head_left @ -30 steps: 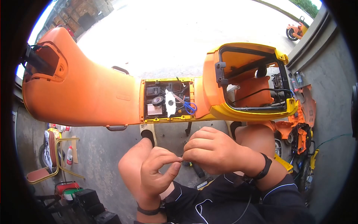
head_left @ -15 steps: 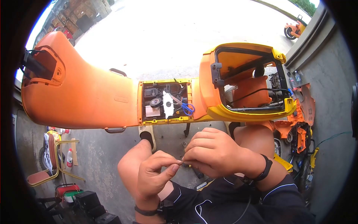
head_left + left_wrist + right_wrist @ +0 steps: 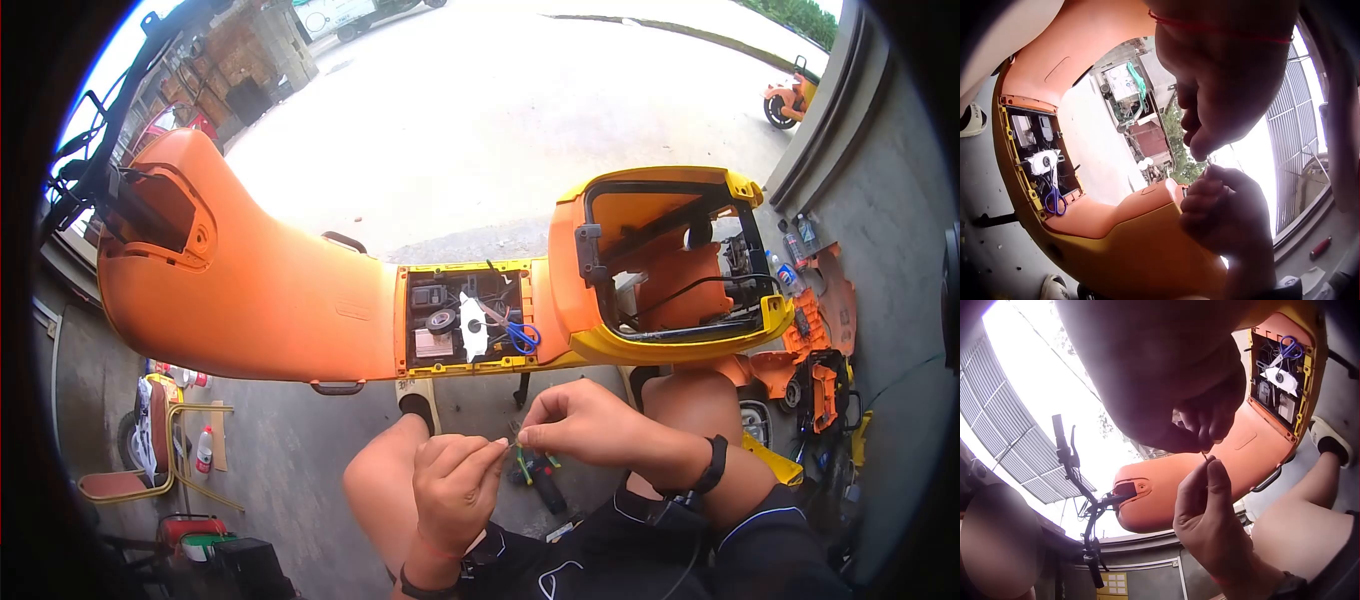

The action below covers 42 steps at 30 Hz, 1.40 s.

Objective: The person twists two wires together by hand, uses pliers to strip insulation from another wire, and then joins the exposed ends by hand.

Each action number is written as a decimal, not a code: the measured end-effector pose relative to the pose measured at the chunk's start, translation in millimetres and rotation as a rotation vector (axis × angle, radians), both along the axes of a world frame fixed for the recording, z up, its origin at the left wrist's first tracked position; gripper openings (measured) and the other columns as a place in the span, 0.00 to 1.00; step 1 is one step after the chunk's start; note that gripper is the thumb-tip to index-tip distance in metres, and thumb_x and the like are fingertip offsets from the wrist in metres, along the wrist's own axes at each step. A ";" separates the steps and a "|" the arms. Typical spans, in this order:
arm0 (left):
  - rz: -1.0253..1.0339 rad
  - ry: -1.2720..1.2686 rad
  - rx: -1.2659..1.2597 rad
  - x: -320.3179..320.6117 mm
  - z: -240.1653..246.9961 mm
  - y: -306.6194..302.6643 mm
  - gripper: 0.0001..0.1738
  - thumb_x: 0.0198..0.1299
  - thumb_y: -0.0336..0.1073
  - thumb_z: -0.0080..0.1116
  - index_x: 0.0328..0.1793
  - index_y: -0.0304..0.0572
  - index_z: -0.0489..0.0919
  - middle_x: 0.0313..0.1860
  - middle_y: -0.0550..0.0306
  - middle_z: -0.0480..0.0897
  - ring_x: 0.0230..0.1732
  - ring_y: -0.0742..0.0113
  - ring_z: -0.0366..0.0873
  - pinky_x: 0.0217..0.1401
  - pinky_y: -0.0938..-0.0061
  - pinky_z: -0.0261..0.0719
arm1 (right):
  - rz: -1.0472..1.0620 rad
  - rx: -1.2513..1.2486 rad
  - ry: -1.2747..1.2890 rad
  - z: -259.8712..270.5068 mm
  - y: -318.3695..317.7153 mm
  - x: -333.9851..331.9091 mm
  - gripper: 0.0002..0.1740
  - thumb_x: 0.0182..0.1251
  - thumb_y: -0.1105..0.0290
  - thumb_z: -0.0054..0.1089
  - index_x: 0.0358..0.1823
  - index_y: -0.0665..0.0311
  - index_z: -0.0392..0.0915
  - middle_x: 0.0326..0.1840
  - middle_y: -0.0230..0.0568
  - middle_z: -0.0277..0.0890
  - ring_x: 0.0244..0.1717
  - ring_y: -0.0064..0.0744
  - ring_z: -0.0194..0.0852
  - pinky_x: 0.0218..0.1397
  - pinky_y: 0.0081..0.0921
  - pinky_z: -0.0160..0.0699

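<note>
Above the lap, my left hand (image 3: 460, 492) and right hand (image 3: 598, 428) meet fingertip to fingertip. Each pinches a tiny thin piece, like a wire end (image 3: 1205, 455), between thumb and forefinger; its exact shape is too small to tell. In the right wrist view the left hand (image 3: 1213, 512) is below the dark right hand (image 3: 1172, 394). Beyond them lies an orange vehicle body (image 3: 270, 310) with an uncovered bay, where blue-handled scissors (image 3: 522, 338), a white piece (image 3: 472, 340) and a black tape roll (image 3: 441, 321) rest over wiring.
A yellow-rimmed opening (image 3: 700, 352) is at the body's right end. On the floor, a dark tool (image 3: 547, 492) lies below the hands, orange panels (image 3: 825, 285) and other parts at right, a chair (image 3: 125, 486) and a bottle (image 3: 205, 450) at left.
The head view has shifted, so the vehicle sits lower and further right. My right thumb now shows beside the forefinger, and the left hand has turned with its knuckles up; both fingertips stay close together.
</note>
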State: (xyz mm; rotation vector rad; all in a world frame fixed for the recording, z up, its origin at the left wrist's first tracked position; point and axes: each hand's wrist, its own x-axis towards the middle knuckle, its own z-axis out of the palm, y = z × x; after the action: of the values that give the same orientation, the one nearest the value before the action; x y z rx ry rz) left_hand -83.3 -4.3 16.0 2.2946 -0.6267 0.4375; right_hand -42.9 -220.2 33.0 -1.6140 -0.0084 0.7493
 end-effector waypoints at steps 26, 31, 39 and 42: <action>-0.288 1.283 -0.735 9.9 -35.0 31.9 0.19 0.80 0.39 0.56 0.56 0.26 0.86 0.48 0.51 0.88 0.49 0.67 0.85 0.58 0.72 0.81 | 0.215 -0.048 -1.240 -13.9 -13.2 1.6 0.06 0.65 0.69 0.70 0.39 0.60 0.82 0.37 0.39 0.80 0.42 0.46 0.81 0.46 0.40 0.81; -0.221 1.144 -0.783 7.1 -22.1 20.8 0.11 0.75 0.33 0.64 0.47 0.30 0.88 0.42 0.58 0.87 0.45 0.72 0.82 0.51 0.77 0.79 | 0.204 -0.084 -1.241 -17.8 -12.6 3.2 0.08 0.62 0.73 0.72 0.41 0.60 0.82 0.41 0.37 0.82 0.42 0.42 0.83 0.44 0.38 0.81; 0.002 0.286 -0.242 0.2 -1.9 3.5 0.06 0.61 0.25 0.73 0.45 0.37 0.91 0.38 0.56 0.86 0.40 0.61 0.81 0.44 0.70 0.79 | 0.063 -0.063 -0.808 -10.8 -7.4 -5.5 0.05 0.65 0.74 0.74 0.40 0.65 0.86 0.35 0.40 0.87 0.37 0.36 0.87 0.42 0.30 0.82; 0.043 0.210 -0.207 -0.1 -4.4 0.0 0.09 0.56 0.25 0.75 0.43 0.40 0.91 0.37 0.57 0.86 0.40 0.57 0.80 0.44 0.66 0.78 | -0.004 0.005 -0.569 -7.7 -5.4 -8.0 0.07 0.68 0.71 0.73 0.40 0.67 0.86 0.35 0.39 0.88 0.37 0.28 0.86 0.43 0.26 0.82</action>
State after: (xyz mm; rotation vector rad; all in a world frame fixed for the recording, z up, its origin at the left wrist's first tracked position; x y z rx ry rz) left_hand -83.4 -4.3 11.5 2.1240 -0.4082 0.2637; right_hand -50.9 -225.6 25.4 -1.7728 -0.4150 0.2659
